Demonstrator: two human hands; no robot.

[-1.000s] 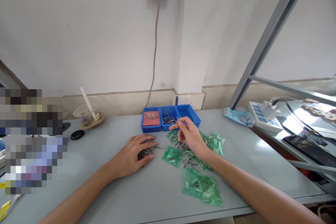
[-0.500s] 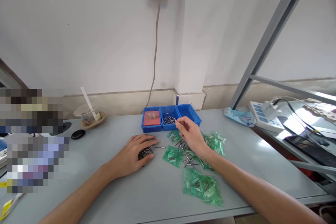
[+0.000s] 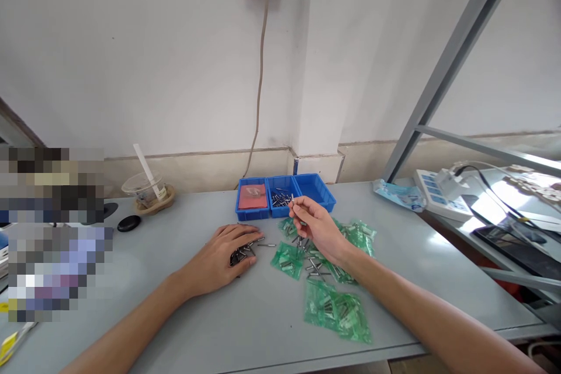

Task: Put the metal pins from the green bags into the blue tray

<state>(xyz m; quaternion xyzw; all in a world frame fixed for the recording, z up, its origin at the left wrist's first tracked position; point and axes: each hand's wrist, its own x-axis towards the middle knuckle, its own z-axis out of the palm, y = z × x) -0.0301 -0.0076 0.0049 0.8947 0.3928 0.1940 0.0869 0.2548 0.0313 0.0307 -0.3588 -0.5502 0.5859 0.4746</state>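
Observation:
My left hand (image 3: 219, 258) rests on the table, its fingers stretched out and its thumb apart, curved around a heap of small dark metal pins (image 3: 241, 253). One loose pin (image 3: 267, 245) lies just past those fingertips. In front of the middle blue bin (image 3: 279, 211), my right hand (image 3: 319, 225) pinches a thin metal pin (image 3: 292, 199) upright between thumb and forefinger. More metal pins (image 3: 280, 198) lie inside that bin. Under and beside my right hand are scattered loose pins (image 3: 316, 267) and small green plastic bags (image 3: 287, 260) with metal pieces in them.
The left blue bin (image 3: 253, 215) holds a pink packet (image 3: 253, 200). A right blue bin (image 3: 313, 187) adjoins the middle one. Two more green bags (image 3: 337, 312) lie near the table's front edge. A power strip (image 3: 442, 196), a plastic cup (image 3: 144, 186) and a metal post (image 3: 438, 93) stand around.
My right hand has shifted slightly left, and the pin in its pinch now points more upright. The left hand stays in place around the heap.

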